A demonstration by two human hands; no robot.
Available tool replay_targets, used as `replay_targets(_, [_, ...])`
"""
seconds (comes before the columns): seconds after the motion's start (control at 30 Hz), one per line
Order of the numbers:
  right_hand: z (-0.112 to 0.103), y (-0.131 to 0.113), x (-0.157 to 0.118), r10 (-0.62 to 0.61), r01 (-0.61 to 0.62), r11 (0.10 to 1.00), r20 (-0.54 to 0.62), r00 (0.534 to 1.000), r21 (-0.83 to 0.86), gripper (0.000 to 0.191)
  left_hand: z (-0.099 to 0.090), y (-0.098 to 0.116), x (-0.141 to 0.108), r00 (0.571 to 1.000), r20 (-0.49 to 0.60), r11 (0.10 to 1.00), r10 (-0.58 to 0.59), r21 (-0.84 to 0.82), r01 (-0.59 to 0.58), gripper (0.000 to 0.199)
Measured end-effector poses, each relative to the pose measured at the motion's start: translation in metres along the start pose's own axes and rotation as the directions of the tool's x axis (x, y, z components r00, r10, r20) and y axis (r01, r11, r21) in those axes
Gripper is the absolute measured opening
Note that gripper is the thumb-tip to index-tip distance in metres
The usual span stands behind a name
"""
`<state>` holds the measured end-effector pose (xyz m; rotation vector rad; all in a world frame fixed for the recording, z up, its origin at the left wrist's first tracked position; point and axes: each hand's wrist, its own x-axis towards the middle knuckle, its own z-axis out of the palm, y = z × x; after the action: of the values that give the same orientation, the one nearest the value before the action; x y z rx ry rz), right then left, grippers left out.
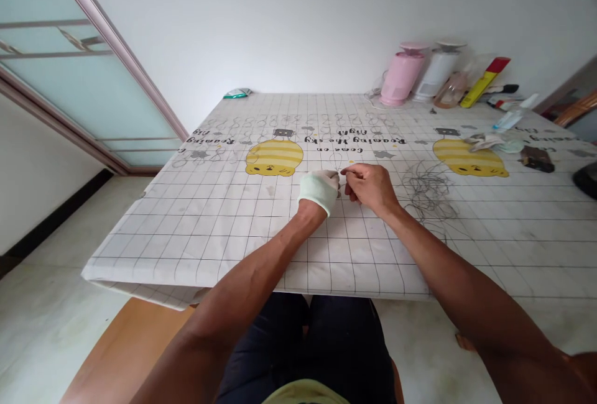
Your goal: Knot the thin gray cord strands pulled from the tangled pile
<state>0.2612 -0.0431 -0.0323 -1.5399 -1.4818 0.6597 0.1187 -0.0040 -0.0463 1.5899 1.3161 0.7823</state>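
My left hand [319, 188], in a pale glove with a light green cuff, is closed over the middle of the table, its fingertips pinched on a thin wire. Close beside it on the right is my bare right hand [368, 185], thumb and fingers pinched together at the same wire. The wire is so fine that only a faint curve shows by the fingertips. To the right of my right hand lies a loose tangle of thin dark wires [428, 191]. Several looped wires [298, 120] lie in rows across the back of the table.
A checked tablecloth [186, 236] covers the table. At the back right stand a pink cylinder [403, 78], a white cylinder [436, 74], a bottle [451, 90] and a yellow-and-red box [484, 84]. A crumpled glove [489, 141] and a dark block [537, 159] lie at the right.
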Motion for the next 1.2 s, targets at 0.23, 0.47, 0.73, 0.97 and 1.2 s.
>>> replay_targets(0.23, [0.000,0.007,0.004,-0.091,0.094,0.994,0.050,0.995,-0.054,0.028,-0.001,0.003,0.000,0.997,0.061,0.986,-0.049,-0.156,0.058,0.023])
replay_targets(0.47, [-0.002,0.007,0.006,-0.098,0.098,0.995,0.061,0.993,-0.009,0.028,-0.003,0.007,-0.002,0.994,0.085,0.903,-0.069,-0.419,0.099,0.023])
replay_targets(0.73, [-0.005,0.007,0.006,-0.058,0.055,0.997,0.053,0.997,0.051,0.027,-0.010,0.002,0.006,0.982,0.184,0.909,-0.043,-0.401,0.115,0.015])
replay_targets(0.97, [-0.007,0.008,0.006,-0.052,0.053,0.998,-0.033,0.998,0.028,0.027,-0.022,0.008,-0.005,0.992,0.093,0.905,-0.080,-0.410,0.111,0.030])
replay_targets(1.2, [0.000,0.011,0.004,-0.101,0.099,0.995,-0.116,0.988,-0.022,0.026,-0.002,0.002,-0.001,0.961,0.270,0.818,0.059,-0.565,0.108,0.022])
